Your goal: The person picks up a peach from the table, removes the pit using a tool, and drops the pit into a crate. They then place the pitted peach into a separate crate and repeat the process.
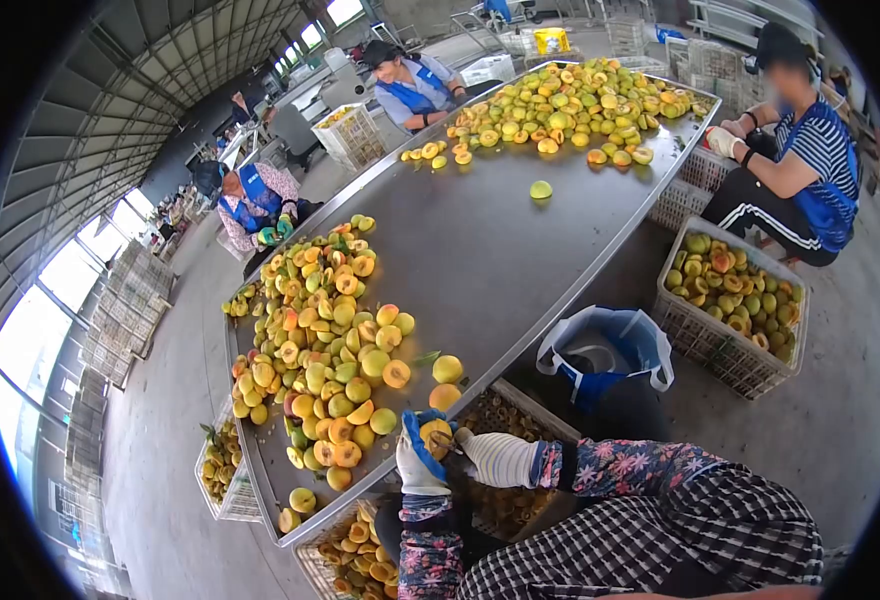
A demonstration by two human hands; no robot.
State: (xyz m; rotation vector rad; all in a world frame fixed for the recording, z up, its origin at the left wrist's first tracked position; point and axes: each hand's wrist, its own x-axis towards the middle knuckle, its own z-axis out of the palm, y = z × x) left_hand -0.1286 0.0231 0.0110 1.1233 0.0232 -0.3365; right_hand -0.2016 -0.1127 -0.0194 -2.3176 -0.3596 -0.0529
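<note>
My left hand [421,468], in a white and blue glove, is closed around a yellow peach [436,437] at the near edge of the metal table [480,270]. Close beside it, my right hand [500,458] wears a white striped glove, its fingers closed on a small pitting tool [456,441] that meets the peach. The tool's exact shape is too small to make out. A heap of whole and halved peaches [320,340] lies on the table ahead of my left hand. Below my hands stands a crate of brown pits and scraps [508,412].
Another peach pile [570,105] covers the table's far end. A blue and white bucket [605,350] and a crate of peaches [735,290] stand at right. A crate of peach halves [345,555] is below left. Co-workers sit around the table: one person [805,160] at right, others at left.
</note>
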